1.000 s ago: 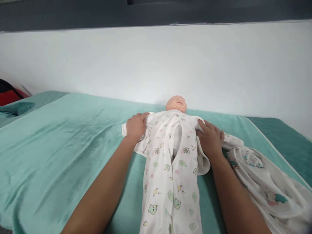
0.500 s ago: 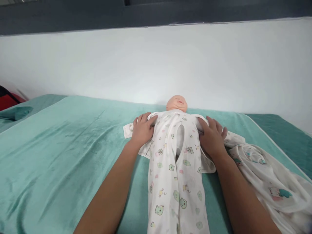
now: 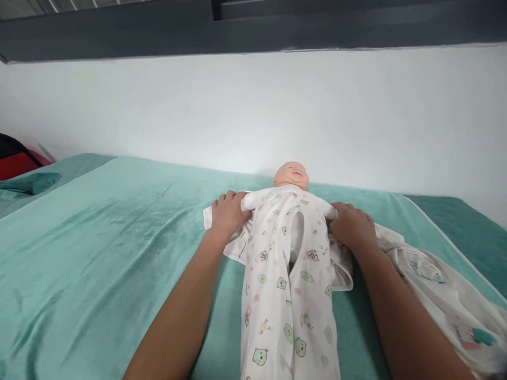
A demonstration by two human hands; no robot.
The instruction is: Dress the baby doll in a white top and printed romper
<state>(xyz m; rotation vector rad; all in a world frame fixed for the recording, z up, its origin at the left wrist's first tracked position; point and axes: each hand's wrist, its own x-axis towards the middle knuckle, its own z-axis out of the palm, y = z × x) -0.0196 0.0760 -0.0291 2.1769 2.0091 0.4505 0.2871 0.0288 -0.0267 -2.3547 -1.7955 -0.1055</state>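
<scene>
A baby doll [image 3: 292, 174] lies on its back on a teal blanket [image 3: 99, 243], dressed in a white romper [image 3: 287, 274] printed with small green bears. The romper gapes open down the chest. My left hand [image 3: 227, 214] is curled closed on the romper's left sleeve beside the doll's shoulder. On the other side, my right hand [image 3: 352, 227] has its fingers bent down over the right sleeve, gripping the cloth.
A second white printed cloth [image 3: 439, 287] lies crumpled on the blanket to the right of my right forearm. A white wall [image 3: 253, 111] runs close behind the doll's head. Something red and black [image 3: 16, 158] sits at the far left edge.
Both hands went from lying flat with fingers spread on the sleeves to curled closed on them. The view has shifted up slightly.
</scene>
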